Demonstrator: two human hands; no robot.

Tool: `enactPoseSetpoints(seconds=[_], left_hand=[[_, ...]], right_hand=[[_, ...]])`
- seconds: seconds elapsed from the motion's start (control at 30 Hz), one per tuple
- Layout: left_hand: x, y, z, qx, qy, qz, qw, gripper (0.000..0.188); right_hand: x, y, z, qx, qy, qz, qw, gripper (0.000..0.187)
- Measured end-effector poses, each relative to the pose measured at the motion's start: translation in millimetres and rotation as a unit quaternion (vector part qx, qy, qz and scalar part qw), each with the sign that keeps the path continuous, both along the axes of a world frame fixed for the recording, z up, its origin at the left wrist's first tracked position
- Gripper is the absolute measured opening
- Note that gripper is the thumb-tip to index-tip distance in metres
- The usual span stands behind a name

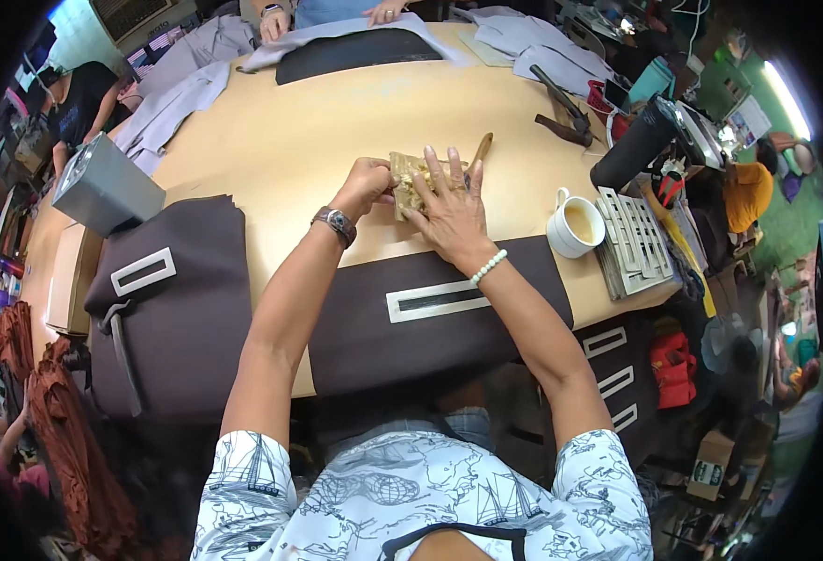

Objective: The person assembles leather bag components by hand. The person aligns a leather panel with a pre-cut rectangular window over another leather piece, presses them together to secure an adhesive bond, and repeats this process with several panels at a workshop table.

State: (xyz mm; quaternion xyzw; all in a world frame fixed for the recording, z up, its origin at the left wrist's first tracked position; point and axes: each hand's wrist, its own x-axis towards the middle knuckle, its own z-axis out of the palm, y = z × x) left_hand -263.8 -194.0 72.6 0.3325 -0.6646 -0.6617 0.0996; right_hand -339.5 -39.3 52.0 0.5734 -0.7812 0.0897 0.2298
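A small tan block smeared with yellowish paste (402,183) lies on the wooden table (290,140). My left hand (367,183) is closed on its left edge, a watch on that wrist. My right hand (451,211) lies flat with fingers spread, pressing on the block's right side; a white bead bracelet circles the wrist. A wooden-handled tool (480,149) pokes out just past my right fingertips. A dark brown fabric piece with a grey rectangular frame (435,301) lies under my forearms at the near table edge.
A white cup of milky drink (575,224) stands right of my hand, beside a stack of grey frames (631,241). A stack of dark brown pieces (173,299) lies at left, a grey box (103,187) behind. Another person's hands (276,23) hold grey fabric at the far edge.
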Motion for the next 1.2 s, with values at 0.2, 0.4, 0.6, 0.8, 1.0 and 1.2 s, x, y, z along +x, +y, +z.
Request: enactPoseSetpoints(seconds=[0.2, 0.4, 0.6, 0.8, 1.0, 1.2], left_hand=[[-1.9, -4.6, -11.9, -0.021, -0.010, 0.004, 1.000, 0.031], [-2.8, -0.6, -12.3, -0.018, -0.003, 0.010, 1.000, 0.031], [-3.8, 2.4, -2.3, -0.012, 0.006, 0.012, 1.000, 0.033], [2.5, 5.1, -6.4, 0.033, 0.009, 0.021, 0.999, 0.034], [1.3, 8.4, -15.3, 0.029, 0.019, 0.032, 0.999, 0.035], [-2.2, 5.7, -7.7, 0.052, 0.051, 0.062, 0.995, 0.032]], right_hand=[[16.8, 20.1, -3.7, 0.016, -0.007, -0.008, 1.000, 0.054], [21.0, 33.1, -11.8, -0.005, -0.090, -0.048, 0.995, 0.050], [2.5, 53.4, -14.6, 0.025, -0.200, -0.096, 0.975, 0.043], [27.1, 49.1, 27.0, -0.014, -0.244, -0.111, 0.963, 0.042], [27.0, 24.2, 18.0, -0.054, -0.738, 0.040, 0.671, 0.046], [10.1, 48.6, 10.9, 0.033, -0.757, -0.088, 0.647, 0.055]])
